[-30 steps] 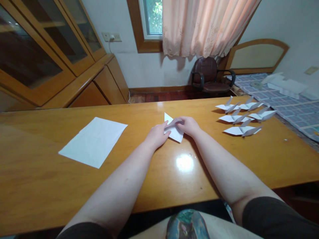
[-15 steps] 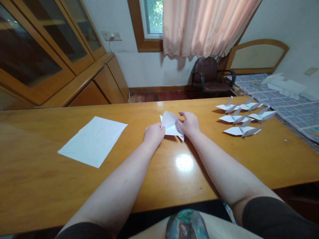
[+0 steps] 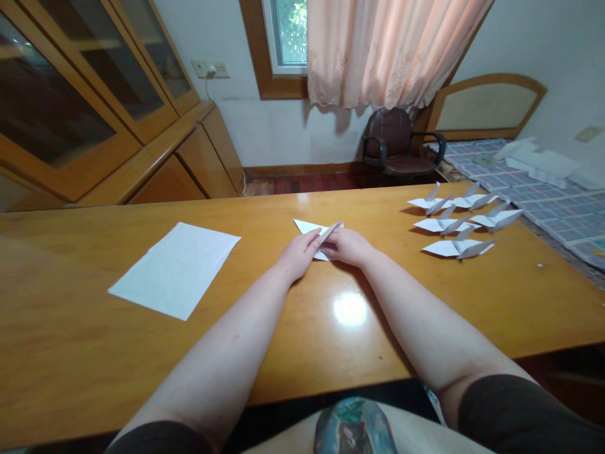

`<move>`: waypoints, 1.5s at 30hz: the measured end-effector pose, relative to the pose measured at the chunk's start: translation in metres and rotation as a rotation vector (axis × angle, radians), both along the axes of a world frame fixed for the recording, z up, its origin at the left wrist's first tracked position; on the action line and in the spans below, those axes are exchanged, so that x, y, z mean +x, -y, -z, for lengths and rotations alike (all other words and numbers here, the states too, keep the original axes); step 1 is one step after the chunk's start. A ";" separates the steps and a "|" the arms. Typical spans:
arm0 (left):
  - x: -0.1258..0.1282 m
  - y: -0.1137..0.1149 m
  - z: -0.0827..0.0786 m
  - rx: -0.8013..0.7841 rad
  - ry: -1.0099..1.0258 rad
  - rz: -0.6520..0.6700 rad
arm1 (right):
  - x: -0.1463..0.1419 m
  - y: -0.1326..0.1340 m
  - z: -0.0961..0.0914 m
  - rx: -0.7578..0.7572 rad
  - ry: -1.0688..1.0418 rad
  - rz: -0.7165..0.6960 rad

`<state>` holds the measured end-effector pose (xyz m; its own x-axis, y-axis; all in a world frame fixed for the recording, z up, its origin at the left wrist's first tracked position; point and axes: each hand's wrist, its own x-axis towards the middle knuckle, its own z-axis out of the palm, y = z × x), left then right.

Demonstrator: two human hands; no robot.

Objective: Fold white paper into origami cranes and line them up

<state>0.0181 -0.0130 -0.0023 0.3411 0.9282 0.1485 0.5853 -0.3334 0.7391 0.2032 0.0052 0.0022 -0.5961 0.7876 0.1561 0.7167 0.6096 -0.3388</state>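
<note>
A partly folded sheet of white paper [image 3: 308, 226] lies on the table between my hands, one pointed corner sticking out to the far left and a flap raised toward the right. My left hand [image 3: 299, 256] grips its near left side, fingers pressed together on the flap. From the right, my right hand [image 3: 348, 246] has its fingers closed on the raised flap, partly behind the paper. Both sets of fingertips meet near the fold, and they cover much of it. Several folded paper cranes [image 3: 458, 248] stand on the table to the right.
A flat white sheet of paper [image 3: 177, 271] lies at the left on the wooden table [image 3: 293, 353]. Past the far edge stands a brown office chair [image 3: 394, 142]. A glass-door cabinet [image 3: 155, 145] is at the left, and a bed [image 3: 510, 170] at the right.
The wide-open paper has turned and been folded narrower, with a flap raised. My right hand has moved left and lower onto the flap; my left fingers now reach over the paper.
</note>
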 end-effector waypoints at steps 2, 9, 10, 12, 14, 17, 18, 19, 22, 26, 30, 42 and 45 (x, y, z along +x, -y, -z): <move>-0.002 -0.004 0.006 -0.060 0.074 -0.037 | 0.001 -0.001 0.000 -0.012 -0.020 -0.015; -0.004 -0.009 0.008 -0.090 -0.070 -0.084 | 0.001 -0.003 0.000 -0.011 -0.056 -0.071; -0.003 -0.009 0.008 -0.080 -0.091 -0.077 | 0.001 -0.003 0.001 -0.008 -0.071 -0.086; -0.002 -0.008 0.007 -0.047 -0.125 -0.056 | 0.001 -0.003 0.002 0.004 -0.095 -0.118; -0.001 -0.008 0.007 -0.017 -0.163 -0.036 | 0.001 -0.003 0.002 0.026 -0.107 -0.143; -0.002 -0.008 0.005 0.019 -0.263 -0.010 | 0.002 -0.003 0.003 0.031 -0.119 -0.143; -0.003 -0.007 0.005 0.030 -0.304 -0.014 | 0.002 -0.003 0.004 0.018 -0.126 -0.131; -0.003 -0.007 0.004 0.037 -0.344 -0.019 | 0.002 -0.004 0.004 0.004 -0.135 -0.113; -0.004 -0.004 0.003 0.031 -0.419 -0.016 | 0.003 -0.004 0.003 -0.030 -0.168 -0.046; -0.003 -0.002 0.002 0.021 -0.396 0.012 | 0.003 -0.002 0.003 -0.062 -0.224 0.029; 0.000 -0.001 -0.002 0.055 -0.336 0.086 | 0.005 -0.001 0.002 -0.116 -0.305 0.103; -0.001 -0.008 0.003 0.077 -0.304 0.043 | 0.000 0.004 -0.009 -0.078 -0.167 0.007; -0.001 -0.007 0.002 0.088 -0.294 0.034 | -0.001 0.002 -0.006 -0.091 -0.144 -0.007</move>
